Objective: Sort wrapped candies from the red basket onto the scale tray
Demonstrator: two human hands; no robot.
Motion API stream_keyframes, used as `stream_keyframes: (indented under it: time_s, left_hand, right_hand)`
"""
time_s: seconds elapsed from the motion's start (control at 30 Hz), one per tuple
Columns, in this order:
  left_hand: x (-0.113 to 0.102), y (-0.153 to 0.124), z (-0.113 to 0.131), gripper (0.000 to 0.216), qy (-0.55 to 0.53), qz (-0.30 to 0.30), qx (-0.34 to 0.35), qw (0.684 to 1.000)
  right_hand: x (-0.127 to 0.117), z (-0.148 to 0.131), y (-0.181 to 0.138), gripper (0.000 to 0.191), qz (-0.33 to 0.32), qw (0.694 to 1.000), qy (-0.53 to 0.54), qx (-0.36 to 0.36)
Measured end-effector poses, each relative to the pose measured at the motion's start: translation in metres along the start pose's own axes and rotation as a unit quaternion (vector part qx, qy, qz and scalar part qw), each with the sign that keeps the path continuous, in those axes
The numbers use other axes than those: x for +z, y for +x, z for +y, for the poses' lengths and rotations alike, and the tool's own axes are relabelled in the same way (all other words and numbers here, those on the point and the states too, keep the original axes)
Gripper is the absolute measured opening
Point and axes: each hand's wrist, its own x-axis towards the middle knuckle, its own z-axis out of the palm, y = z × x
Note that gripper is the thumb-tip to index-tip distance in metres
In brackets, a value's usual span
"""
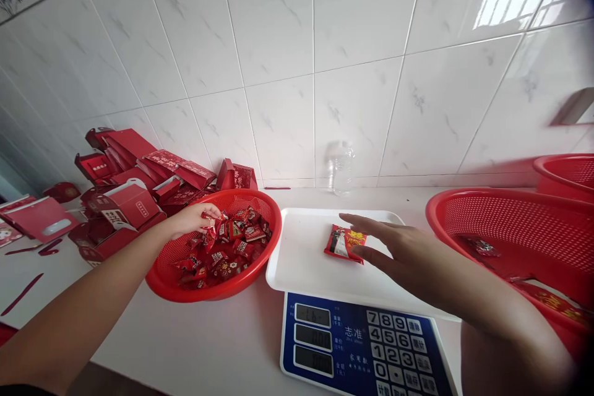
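My left hand [195,218] reaches into a red mesh basket [162,275] of several small red-wrapped candies [227,250], its fingers pinched on some of them. My right hand [394,246] hovers with fingers spread over the white tray [301,260] of a blue digital scale [362,352]. It is just right of a single red snack packet [344,243] lying on the tray, its fingertips at the packet's edge.
A pile of red gift boxes [134,189] lies at the left on the white counter. Two more red baskets [520,229] stand at the right, the near one holding red items. A clear plastic bottle [344,168] stands against the tiled wall behind the scale.
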Motion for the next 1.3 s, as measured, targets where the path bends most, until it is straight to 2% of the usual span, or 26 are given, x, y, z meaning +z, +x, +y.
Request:
stream_keyframes:
  time_s: [0.13, 0.3, 0.43, 0.53, 0.63, 0.77, 0.9, 1.0, 1.17, 1.3]
  left_hand:
    - [0.005, -0.009, 0.025, 0.013, -0.094, 0.023, 0.037, 0.995]
    - [0.022, -0.017, 0.075, 0.023, -0.23, 0.038, 0.111, 0.966]
    - [0.058, -0.029, 0.118, 0.017, -0.343, 0.026, 0.16, 0.925]
    - [0.093, -0.044, 0.144, 0.011, -0.401, -0.018, 0.167, 0.901]
    - [0.117, -0.058, 0.161, 0.009, -0.429, -0.074, 0.164, 0.885]
    - [0.124, -0.063, 0.168, 0.013, -0.447, -0.087, 0.163, 0.875]
    - [0.119, -0.058, 0.162, 0.031, -0.444, -0.081, 0.149, 0.88]
    - [0.121, -0.057, 0.156, 0.045, -0.428, -0.092, 0.145, 0.888]
    - [0.128, -0.057, 0.15, 0.049, -0.38, -0.105, 0.159, 0.905]
    - [0.14, -0.049, 0.141, 0.05, -0.3, -0.137, 0.163, 0.93]
  right_hand:
    - [0.001, -0.003, 0.002, 0.048, -0.003, 1.0, 0.007, -0.003]
    - [0.004, -0.015, 0.006, 0.046, -0.003, 0.999, 0.036, -0.026]
    - [0.014, -0.033, 0.011, 0.063, 0.007, 0.995, 0.089, -0.049]
    - [0.025, -0.045, 0.015, 0.078, 0.037, 0.986, 0.143, -0.081]
    - [0.03, -0.048, 0.019, 0.071, 0.068, 0.976, 0.194, -0.073]
    - [0.021, -0.035, 0.021, 0.06, 0.064, 0.976, 0.206, -0.015]
    - [0.005, -0.015, 0.02, 0.055, 0.128, 0.974, 0.179, 0.05]
    - [-0.002, -0.006, 0.019, 0.056, 0.157, 0.962, 0.205, 0.085]
    - [-0.003, -0.005, 0.017, 0.054, 0.174, 0.946, 0.26, 0.087]
    - [-0.002, -0.007, 0.016, 0.053, 0.186, 0.941, 0.272, 0.076]
